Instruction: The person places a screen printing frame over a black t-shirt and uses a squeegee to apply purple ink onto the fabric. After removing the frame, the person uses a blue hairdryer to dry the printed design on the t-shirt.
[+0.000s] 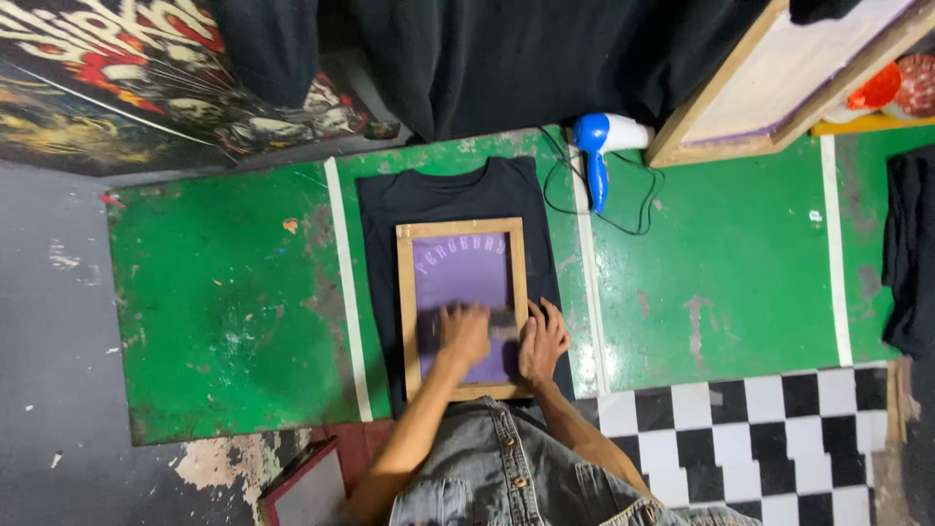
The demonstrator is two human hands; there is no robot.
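far left of our hands: grey floor (49,321), then a worn green table (224,292) with chipped paint, and a painted dark cloth (117,78) hanging above it.
just left of the left hand: a pale tape stripe (347,292) running down the green, then the left rail of the wooden screen frame (406,312).
under both hands: the frame lies flat on a black t-shirt (448,190), collar pointing away from us, shirt spread on the table.
inside the frame: purple mesh (463,278) with a row of pale lettering near the far rail.
left hand: our left hand (464,333) is down on the mesh in the near half of the frame, blurred; there's a dark blurred thing at its fingertips, and we cannot tell whether the fingers are closed on it or just pressing flat.
right hand: our right hand (542,341) lies open, fingers spread, pressing on the frame's right rail near the close corner, touching wood and shirt edge.
below the hands: our denim front (506,477) and a small framed board (307,487) on the floor.
right of the right hand: another tape stripe, a blue and white hair dryer (604,141) with its black cord looped on the green.
further right: a big wooden screen (789,73) leaning at the top, checkered floor (760,429) near us, a black garment (911,253) at the far edge.
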